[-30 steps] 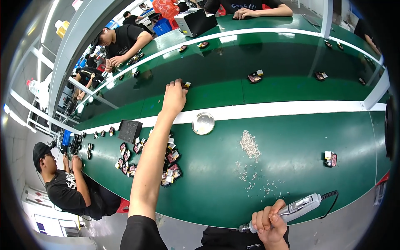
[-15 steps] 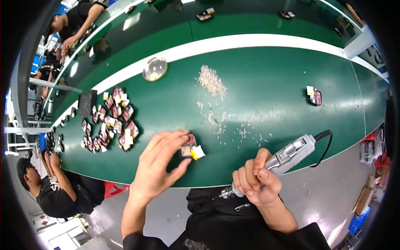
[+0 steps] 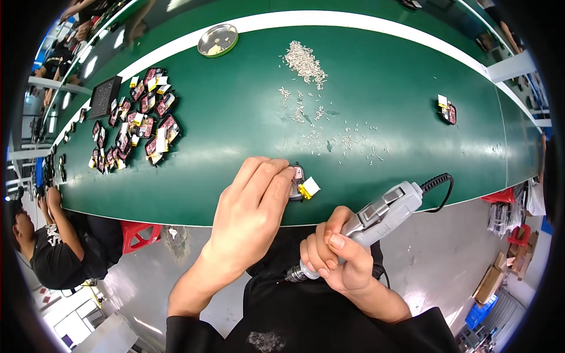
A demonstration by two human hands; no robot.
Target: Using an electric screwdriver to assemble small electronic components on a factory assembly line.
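My right hand is wrapped around a grey electric screwdriver, held tilted over my lap with its bit down to the left and its black cable at the upper right. At the table's near edge, my left hand closes over the left side of a small black-cased electronic unit. A white-and-yellow battery pack sticks out from the unit's right side. My left thumb is hidden behind the fingers. Small silvery screw-like pieces lie heaped beyond, with more scattered nearer to me.
Several similar units are piled on the green table at left, beside a black tray. A round metal dish stands at the back. One unit lies far right. A person sits at left.
My left hand has moved in over the unit, its fingers now drawn together on it. The view has shifted. The screwdriver stays in my right hand.
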